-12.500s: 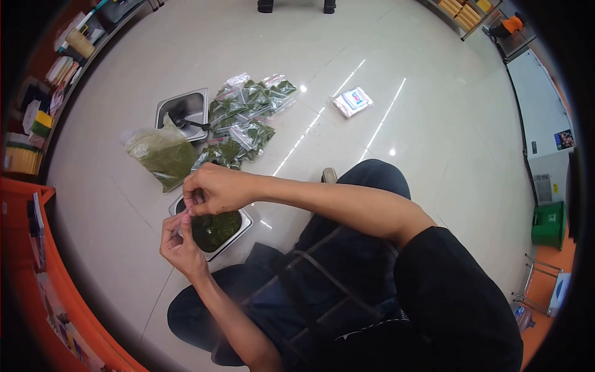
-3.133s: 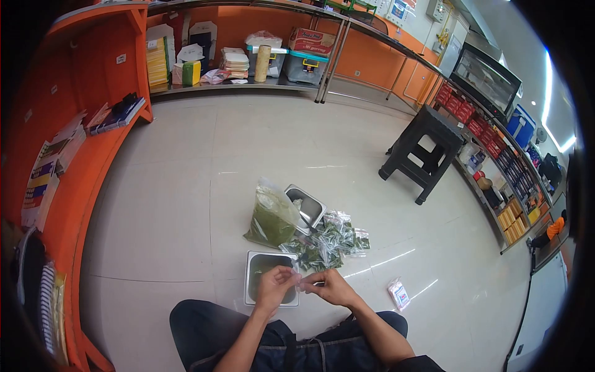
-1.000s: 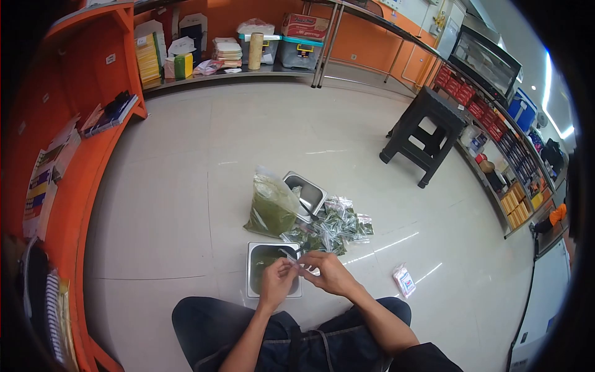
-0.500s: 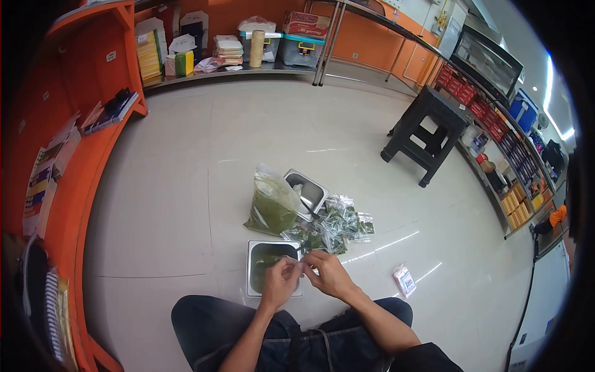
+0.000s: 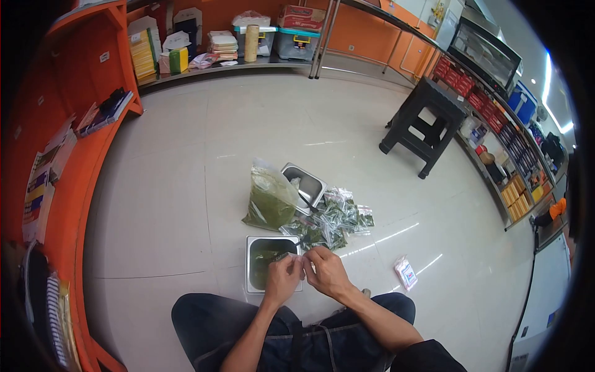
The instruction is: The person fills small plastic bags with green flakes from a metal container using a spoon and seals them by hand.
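Note:
Over the right edge of a steel pan of green powder, my left hand and my right hand meet with fingers pinched together. Between the fingertips is a small clear plastic bag, mostly hidden by them. A dark handle sticks up at the pan's right rim. Behind the pan stands a large clear bag filled with green powder. To its right lies a pile of small zip bags with green contents. A second steel pan holds a dark-handled utensil and something whitish.
A pack of plastic bags lies on the floor to the right. Farther off stands a black stool. An orange shelf runs along the left, and stocked shelves line the right. Storage boxes sit at the back.
Both hands stay together at the pan's right edge, with only slight finger movement on the small bag. The view has shifted a little, so the surroundings sit slightly higher.

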`<action>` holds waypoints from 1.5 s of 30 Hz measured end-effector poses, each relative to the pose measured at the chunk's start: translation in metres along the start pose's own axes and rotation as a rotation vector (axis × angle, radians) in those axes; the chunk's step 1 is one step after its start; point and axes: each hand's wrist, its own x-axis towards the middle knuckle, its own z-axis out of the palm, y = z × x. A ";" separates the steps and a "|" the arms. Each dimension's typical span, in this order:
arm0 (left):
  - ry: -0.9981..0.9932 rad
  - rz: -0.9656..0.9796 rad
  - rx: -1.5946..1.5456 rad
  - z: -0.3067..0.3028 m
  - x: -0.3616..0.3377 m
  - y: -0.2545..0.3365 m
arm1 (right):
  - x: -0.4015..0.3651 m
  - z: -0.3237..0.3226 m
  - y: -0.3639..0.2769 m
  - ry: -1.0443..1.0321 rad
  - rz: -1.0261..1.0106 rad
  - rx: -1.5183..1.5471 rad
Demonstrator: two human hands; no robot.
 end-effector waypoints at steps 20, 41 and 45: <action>0.193 -0.166 -0.066 -0.003 0.000 -0.023 | 0.009 0.003 -0.008 -0.033 -0.105 -0.031; 0.221 0.486 0.599 -0.009 0.000 0.023 | 0.012 -0.008 0.016 -0.060 0.204 0.181; 0.125 0.543 0.690 -0.005 -0.001 -0.007 | 0.004 0.002 0.015 -0.179 0.089 0.293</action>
